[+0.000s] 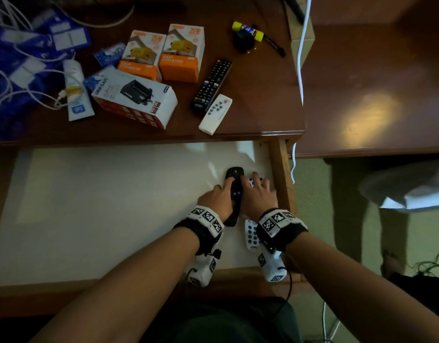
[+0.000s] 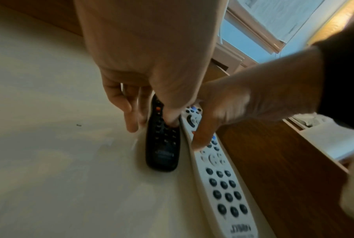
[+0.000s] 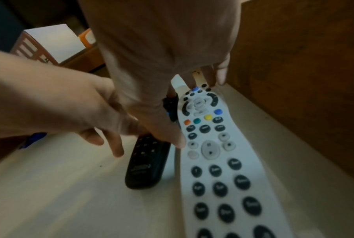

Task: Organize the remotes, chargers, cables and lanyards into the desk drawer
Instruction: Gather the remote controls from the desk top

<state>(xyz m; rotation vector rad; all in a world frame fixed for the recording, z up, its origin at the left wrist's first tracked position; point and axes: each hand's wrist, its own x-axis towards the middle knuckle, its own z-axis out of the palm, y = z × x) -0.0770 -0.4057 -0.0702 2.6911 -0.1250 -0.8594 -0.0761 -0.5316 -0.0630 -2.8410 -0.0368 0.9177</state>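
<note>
Our left hand: fingers loosely spread, thumb on the black remote, other fingertips down along its left edge.
Our right hand: fingers spread flat over the white remote, thumb touching the black one.
Both remotes: lying side by side in the open drawer, white one against its right wall.
Surface above: long black remote, small white remote, two orange charger boxes, white adapter box, blue lanyards tangled with white cables.
</note>
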